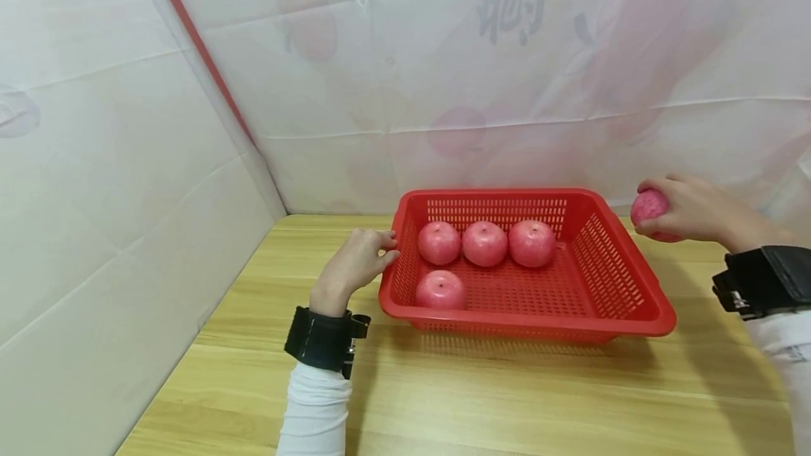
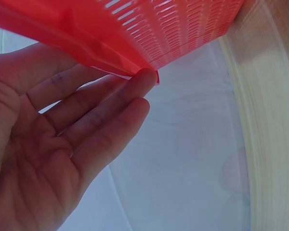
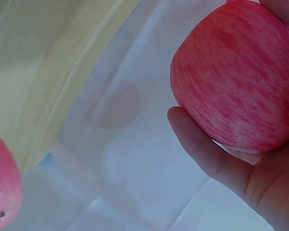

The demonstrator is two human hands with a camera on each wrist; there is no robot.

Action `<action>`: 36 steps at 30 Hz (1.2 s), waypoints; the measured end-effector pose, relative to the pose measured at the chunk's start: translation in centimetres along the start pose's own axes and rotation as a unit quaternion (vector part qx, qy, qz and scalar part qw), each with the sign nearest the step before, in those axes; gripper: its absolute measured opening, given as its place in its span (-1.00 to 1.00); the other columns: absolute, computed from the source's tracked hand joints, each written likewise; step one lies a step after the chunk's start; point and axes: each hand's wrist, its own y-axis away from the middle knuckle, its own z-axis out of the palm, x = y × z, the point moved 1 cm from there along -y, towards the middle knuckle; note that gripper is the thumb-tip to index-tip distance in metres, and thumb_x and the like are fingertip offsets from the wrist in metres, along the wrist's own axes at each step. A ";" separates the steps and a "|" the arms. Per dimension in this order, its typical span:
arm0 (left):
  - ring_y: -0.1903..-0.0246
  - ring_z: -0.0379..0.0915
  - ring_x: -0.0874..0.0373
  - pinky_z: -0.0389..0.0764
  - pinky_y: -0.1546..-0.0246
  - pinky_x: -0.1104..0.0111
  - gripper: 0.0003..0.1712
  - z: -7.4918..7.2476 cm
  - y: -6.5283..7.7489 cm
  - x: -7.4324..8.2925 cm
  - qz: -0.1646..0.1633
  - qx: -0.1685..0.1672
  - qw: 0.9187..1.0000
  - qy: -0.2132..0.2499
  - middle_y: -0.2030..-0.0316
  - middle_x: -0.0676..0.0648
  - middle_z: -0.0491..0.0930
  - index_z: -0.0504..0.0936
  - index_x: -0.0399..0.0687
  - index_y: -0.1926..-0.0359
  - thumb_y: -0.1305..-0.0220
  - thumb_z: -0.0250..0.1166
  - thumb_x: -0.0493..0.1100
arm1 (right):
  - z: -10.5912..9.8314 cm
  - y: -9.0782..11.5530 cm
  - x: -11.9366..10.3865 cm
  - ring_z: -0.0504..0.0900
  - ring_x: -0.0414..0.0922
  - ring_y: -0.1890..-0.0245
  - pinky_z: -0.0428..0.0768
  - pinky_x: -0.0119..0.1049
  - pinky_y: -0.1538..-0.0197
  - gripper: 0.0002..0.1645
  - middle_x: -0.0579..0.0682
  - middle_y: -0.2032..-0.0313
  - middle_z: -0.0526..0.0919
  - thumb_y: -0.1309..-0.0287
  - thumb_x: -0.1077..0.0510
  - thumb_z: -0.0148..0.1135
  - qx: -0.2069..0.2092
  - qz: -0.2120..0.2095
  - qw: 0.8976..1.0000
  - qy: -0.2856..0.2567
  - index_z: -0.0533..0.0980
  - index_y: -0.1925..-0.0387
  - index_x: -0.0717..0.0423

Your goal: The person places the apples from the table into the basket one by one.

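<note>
A red slotted plastic basket (image 1: 608,259) stands on the wooden table. In it a row of three pink-red apples (image 1: 484,243) lies along the back, with one more apple (image 1: 440,290) in front at the left. My left hand (image 1: 385,248) is at the basket's far left corner. In the left wrist view its straight fingers (image 2: 130,96) touch the underside of the basket's rim (image 2: 183,29). My right hand (image 1: 671,213) holds another apple (image 1: 648,207) in the air beside the basket's far right corner. The right wrist view shows that apple (image 3: 238,72) gripped between thumb (image 3: 202,144) and fingers.
The table (image 1: 507,400) runs into a corner of white sheeting (image 1: 443,55) on the left and at the back. A further apple (image 3: 2,187) shows at the lower left edge of the right wrist view; where it lies I cannot tell.
</note>
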 end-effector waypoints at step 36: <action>0.05 0.49 0.03 0.48 0.49 0.49 -0.77 0.0 -0.1 0.0 -0.003 -0.003 1.000 -0.007 0.05 -0.20 0.56 0.66 -0.22 0.14 -0.18 0.23 -0.28 | -1.6 -0.7 -4.5 0.45 0.12 0.31 0.52 -0.06 0.44 -0.30 0.29 0.16 0.40 0.22 0.00 0.43 -0.016 -0.009 1.000 -0.007 0.39 0.04 0.24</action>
